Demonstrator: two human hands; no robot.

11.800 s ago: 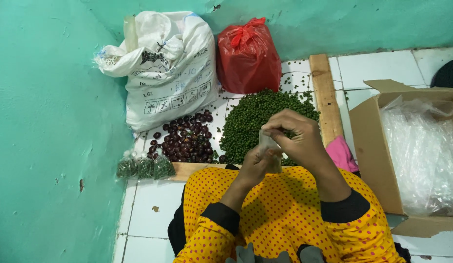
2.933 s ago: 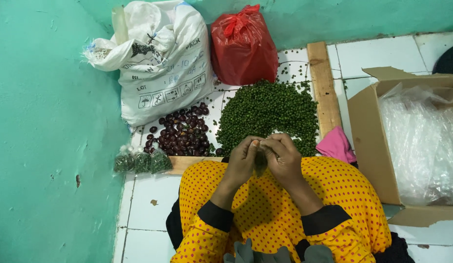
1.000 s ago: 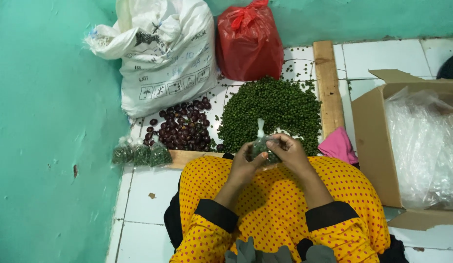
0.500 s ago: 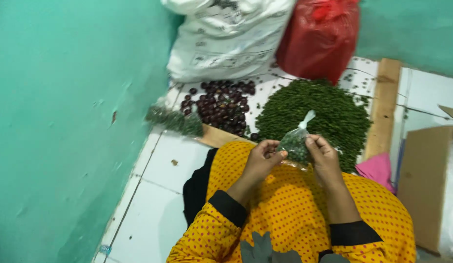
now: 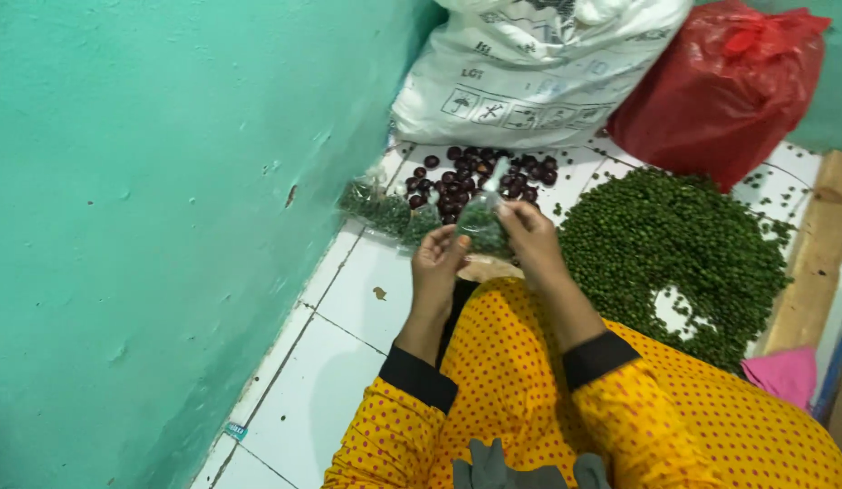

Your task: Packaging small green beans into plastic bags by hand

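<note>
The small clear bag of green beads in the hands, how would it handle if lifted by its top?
The bag is thin film, so probably floppy, sagging below the right hand. Small fill suggests light. Loose round beads likely shift; its open top could spill.

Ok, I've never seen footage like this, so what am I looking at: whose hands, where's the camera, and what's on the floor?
There is no machine here. A camera worn on a person's head looks down at their own two bare hands and yellow dotted sleeves. The left hand and right hand together hold a small clear bag of green seeds. On the white tiled floor lie a big pile of green seeds, a smaller pile of dark red fruits and a few filled small bags by the teal wall. Behind stand a white sack and a red plastic bag.
</note>
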